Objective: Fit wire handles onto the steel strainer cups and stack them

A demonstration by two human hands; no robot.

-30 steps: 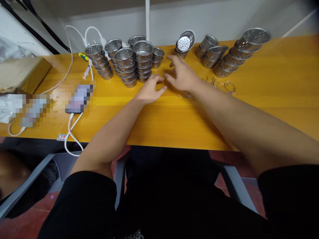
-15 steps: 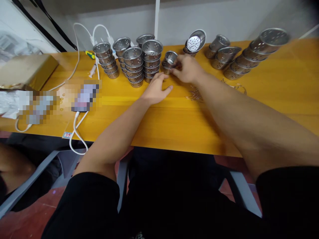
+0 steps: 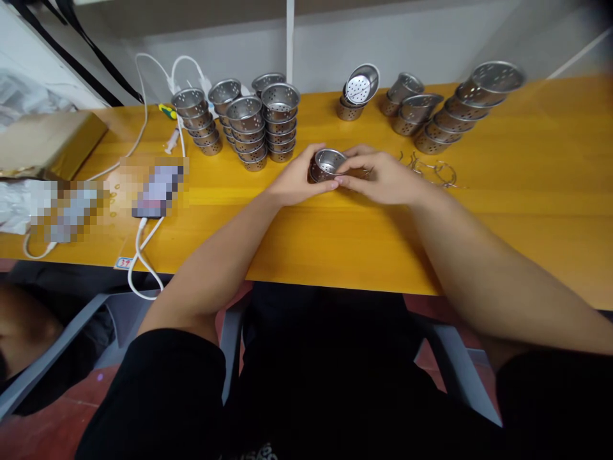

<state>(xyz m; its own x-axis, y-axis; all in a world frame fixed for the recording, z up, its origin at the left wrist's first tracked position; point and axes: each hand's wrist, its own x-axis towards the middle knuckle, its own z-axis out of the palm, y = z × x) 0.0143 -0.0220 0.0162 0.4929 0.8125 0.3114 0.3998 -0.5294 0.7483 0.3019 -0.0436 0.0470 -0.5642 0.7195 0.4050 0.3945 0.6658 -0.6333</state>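
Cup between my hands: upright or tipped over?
Upright: the metal cup between the left hand and right hand has its mouth facing up, with its perforated bottom visible inside.

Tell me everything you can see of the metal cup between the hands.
The metal cup looks silvery and shiny, with a round rim and small holes inside. Its open mouth faces upward. The left hand and right hand both touch it, hiding much of its wall; whether its base touches the table is unclear.

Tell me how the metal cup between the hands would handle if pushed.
The metal cup is probably stiff, given its shiny wall. It looks light, being hollow and perforated. Its round rim suggests it might roll if tipped.
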